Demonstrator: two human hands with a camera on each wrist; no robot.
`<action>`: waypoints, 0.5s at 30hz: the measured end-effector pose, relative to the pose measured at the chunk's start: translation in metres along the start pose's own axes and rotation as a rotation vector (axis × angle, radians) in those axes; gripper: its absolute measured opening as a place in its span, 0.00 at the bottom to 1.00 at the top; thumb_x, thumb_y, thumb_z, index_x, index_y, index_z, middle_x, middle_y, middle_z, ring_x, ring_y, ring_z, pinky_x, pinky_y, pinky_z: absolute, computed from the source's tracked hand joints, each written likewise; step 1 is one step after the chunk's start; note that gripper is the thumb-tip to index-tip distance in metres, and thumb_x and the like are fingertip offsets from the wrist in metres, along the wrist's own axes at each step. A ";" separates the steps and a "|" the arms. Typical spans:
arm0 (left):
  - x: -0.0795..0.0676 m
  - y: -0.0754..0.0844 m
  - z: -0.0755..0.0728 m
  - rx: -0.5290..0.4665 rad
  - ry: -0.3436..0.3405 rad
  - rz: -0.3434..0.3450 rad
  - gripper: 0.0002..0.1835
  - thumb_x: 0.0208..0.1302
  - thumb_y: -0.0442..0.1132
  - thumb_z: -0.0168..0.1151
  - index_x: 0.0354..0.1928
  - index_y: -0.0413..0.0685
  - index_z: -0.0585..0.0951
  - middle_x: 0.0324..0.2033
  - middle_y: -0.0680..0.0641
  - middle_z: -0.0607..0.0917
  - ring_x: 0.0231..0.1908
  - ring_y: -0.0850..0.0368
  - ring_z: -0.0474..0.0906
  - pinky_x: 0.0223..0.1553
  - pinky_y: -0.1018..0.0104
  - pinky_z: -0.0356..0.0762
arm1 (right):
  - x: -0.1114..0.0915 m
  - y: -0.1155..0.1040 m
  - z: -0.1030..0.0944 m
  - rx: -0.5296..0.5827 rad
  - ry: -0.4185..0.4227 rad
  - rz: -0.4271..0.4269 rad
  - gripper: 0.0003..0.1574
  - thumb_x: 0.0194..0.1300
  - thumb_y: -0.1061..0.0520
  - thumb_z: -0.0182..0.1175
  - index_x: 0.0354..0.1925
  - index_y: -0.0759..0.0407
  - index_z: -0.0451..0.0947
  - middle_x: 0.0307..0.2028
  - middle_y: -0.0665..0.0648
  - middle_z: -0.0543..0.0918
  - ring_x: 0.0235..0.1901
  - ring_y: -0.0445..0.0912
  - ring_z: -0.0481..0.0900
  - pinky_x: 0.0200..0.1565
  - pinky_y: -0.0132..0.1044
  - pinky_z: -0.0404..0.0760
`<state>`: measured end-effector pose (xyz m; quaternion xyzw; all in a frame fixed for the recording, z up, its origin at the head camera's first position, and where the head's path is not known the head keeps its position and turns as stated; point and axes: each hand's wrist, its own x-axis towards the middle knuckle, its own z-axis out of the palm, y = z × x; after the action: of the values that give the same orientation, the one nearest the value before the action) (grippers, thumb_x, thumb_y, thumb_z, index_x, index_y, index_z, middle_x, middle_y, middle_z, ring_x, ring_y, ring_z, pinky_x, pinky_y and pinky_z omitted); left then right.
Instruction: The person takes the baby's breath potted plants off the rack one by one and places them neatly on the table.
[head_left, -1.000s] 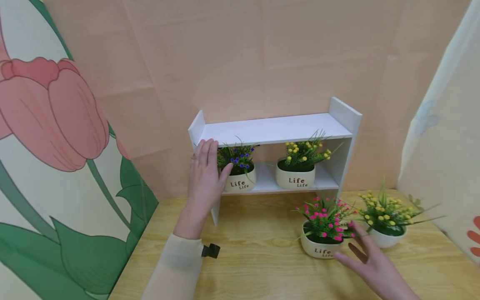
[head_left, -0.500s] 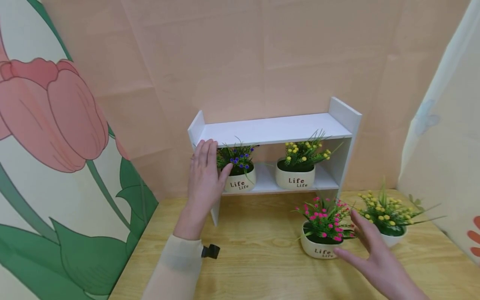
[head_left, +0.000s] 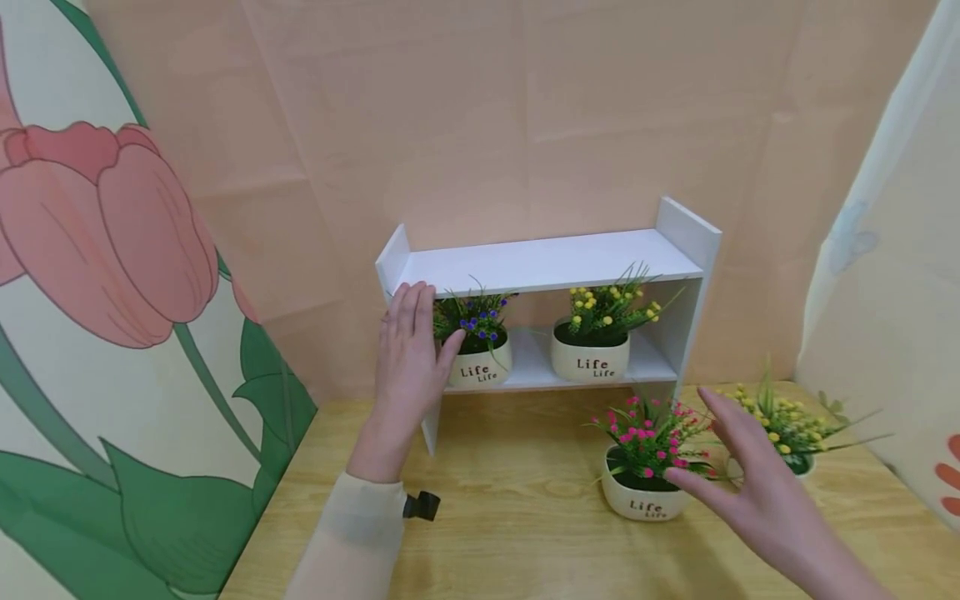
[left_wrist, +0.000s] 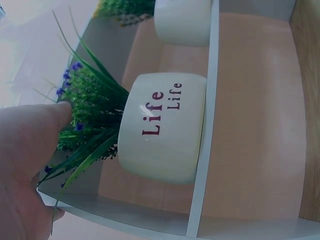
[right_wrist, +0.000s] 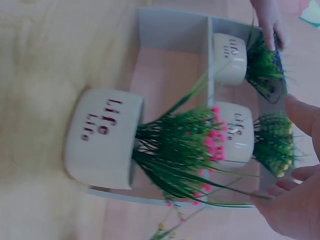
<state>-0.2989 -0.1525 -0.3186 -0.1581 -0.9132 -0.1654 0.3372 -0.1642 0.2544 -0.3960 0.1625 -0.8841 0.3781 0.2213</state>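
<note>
My left hand [head_left: 411,354] rests with straight fingers on the left side of a small white shelf [head_left: 547,258], near its top corner. Its thumb lies apart, in front of a potted plant with blue-purple flowers [head_left: 480,367]. A second potted plant, with yellow flowers [head_left: 591,358], stands to the right on the same middle board. My right hand [head_left: 757,492] hovers with fingers and thumb spread, right of a potted plant with pink flowers [head_left: 643,500] on the table. In the right wrist view, its fingers are close to the leaf tips; contact is unclear there.
Another yellow-flowered potted plant [head_left: 795,429] stands on the wooden table [head_left: 517,517] at the right, partly covered by my right hand. A peach backdrop [head_left: 480,125] hangs behind the shelf. A tulip-printed panel [head_left: 127,242] stands at the left.
My right hand has risen slightly beside the pink-flowered plant, its thumb moving from the pot's front up to its rim and flowers. My left hand and the pots stay in place.
</note>
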 end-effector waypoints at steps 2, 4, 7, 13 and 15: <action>0.000 0.000 0.000 0.001 -0.004 -0.002 0.42 0.84 0.55 0.61 0.86 0.41 0.56 0.83 0.39 0.59 0.87 0.42 0.42 0.85 0.42 0.44 | 0.006 -0.005 -0.005 -0.025 0.013 -0.009 0.72 0.62 0.57 0.84 0.90 0.49 0.51 0.81 0.73 0.61 0.66 0.77 0.73 0.61 0.09 0.55; 0.000 0.000 0.000 0.003 -0.007 -0.004 0.42 0.84 0.55 0.61 0.86 0.41 0.56 0.83 0.40 0.59 0.87 0.42 0.42 0.85 0.42 0.44 | 0.012 -0.010 -0.011 -0.042 0.023 -0.011 0.70 0.64 0.56 0.83 0.90 0.47 0.51 0.82 0.73 0.61 0.66 0.79 0.73 0.68 0.16 0.59; -0.001 -0.001 0.001 0.005 -0.006 -0.003 0.42 0.84 0.55 0.61 0.86 0.42 0.56 0.83 0.40 0.59 0.87 0.42 0.42 0.85 0.41 0.45 | 0.021 -0.016 -0.019 -0.061 0.043 -0.028 0.66 0.69 0.56 0.79 0.90 0.46 0.51 0.83 0.72 0.60 0.67 0.80 0.71 0.78 0.56 0.68; 0.000 -0.002 0.002 0.009 0.004 0.001 0.42 0.84 0.55 0.61 0.86 0.42 0.56 0.83 0.40 0.60 0.87 0.42 0.42 0.85 0.42 0.45 | 0.038 -0.026 -0.028 -0.124 0.074 -0.054 0.64 0.72 0.55 0.77 0.91 0.47 0.50 0.85 0.67 0.56 0.73 0.82 0.64 0.56 0.90 0.64; 0.000 -0.002 0.002 0.010 0.010 0.005 0.42 0.84 0.55 0.61 0.86 0.42 0.56 0.83 0.40 0.60 0.87 0.42 0.43 0.85 0.42 0.46 | 0.043 -0.028 -0.030 -0.139 0.086 -0.077 0.64 0.71 0.57 0.77 0.91 0.48 0.49 0.86 0.66 0.55 0.72 0.82 0.65 0.54 0.90 0.66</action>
<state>-0.3007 -0.1532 -0.3199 -0.1579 -0.9119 -0.1608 0.3430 -0.1804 0.2534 -0.3386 0.1643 -0.8910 0.3138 0.2841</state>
